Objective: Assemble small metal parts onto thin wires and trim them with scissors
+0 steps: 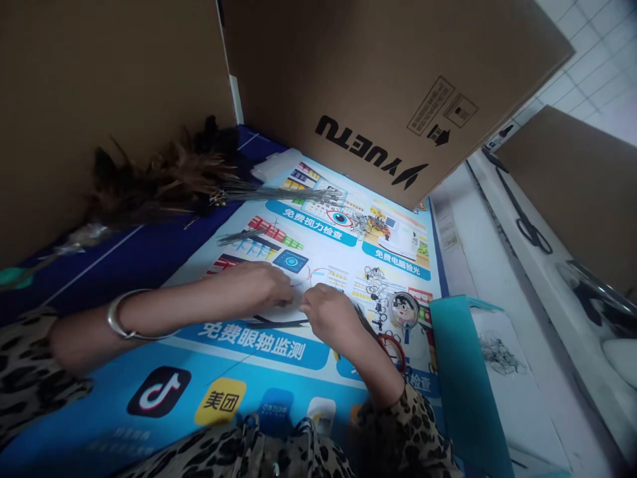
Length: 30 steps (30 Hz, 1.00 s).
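My left hand [271, 287] and my right hand [326, 309] are close together over the printed sheet [219, 378], fingertips pinched. Whatever lies between the fingers is too small to make out; a faint thin line curves just above them. Under and beside the hands lie thin dark rods [279, 324]. To the right of my right hand is a scatter of small black rings [381, 299] with a round cartoon-printed disc [404, 311]. A tool with a red loop [393, 352], probably scissors, is partly hidden by my right forearm.
Brown feathers [169, 169] lie at the left, near a bundle of thin wires [283, 193]. A large cardboard box [368, 86] stands at the back. On the right are an open teal box [468, 385] containing tangled dark pieces and black scissors [532, 232] on a white surface.
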Each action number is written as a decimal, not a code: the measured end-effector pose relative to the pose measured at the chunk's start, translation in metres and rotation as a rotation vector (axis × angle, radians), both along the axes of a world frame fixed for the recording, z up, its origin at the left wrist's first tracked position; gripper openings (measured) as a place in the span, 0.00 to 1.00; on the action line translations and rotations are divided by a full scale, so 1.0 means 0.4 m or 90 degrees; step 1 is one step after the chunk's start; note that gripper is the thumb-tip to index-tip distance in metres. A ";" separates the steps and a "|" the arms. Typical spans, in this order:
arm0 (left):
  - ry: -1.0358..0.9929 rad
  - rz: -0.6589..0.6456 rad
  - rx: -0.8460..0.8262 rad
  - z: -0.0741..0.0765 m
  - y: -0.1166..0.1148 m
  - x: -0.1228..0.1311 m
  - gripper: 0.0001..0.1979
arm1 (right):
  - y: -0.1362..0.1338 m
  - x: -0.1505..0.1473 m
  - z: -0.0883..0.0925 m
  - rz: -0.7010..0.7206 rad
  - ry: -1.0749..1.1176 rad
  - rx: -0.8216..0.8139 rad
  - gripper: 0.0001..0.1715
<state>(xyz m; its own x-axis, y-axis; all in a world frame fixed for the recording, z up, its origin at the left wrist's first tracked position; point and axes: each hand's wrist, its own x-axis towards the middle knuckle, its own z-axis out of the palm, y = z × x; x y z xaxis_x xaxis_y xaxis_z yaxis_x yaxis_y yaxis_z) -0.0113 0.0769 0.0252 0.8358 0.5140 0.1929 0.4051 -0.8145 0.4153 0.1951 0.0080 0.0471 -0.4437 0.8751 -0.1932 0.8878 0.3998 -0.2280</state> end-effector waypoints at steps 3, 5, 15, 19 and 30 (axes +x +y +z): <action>0.092 -0.050 0.147 0.032 0.012 0.043 0.10 | 0.009 -0.002 0.014 -0.029 -0.051 0.057 0.08; 0.114 -0.046 0.212 0.049 0.026 0.070 0.10 | 0.024 0.002 0.020 -0.063 -0.080 0.097 0.09; 0.076 0.043 0.212 -0.006 0.085 0.141 0.08 | 0.113 0.067 -0.015 -0.152 -0.083 0.093 0.09; 0.034 0.100 0.126 -0.042 0.095 0.134 0.10 | 0.128 0.082 -0.049 -0.180 0.038 0.070 0.08; -0.315 0.220 -0.433 -0.078 0.117 0.132 0.10 | 0.138 0.071 -0.106 -0.480 0.815 -0.128 0.09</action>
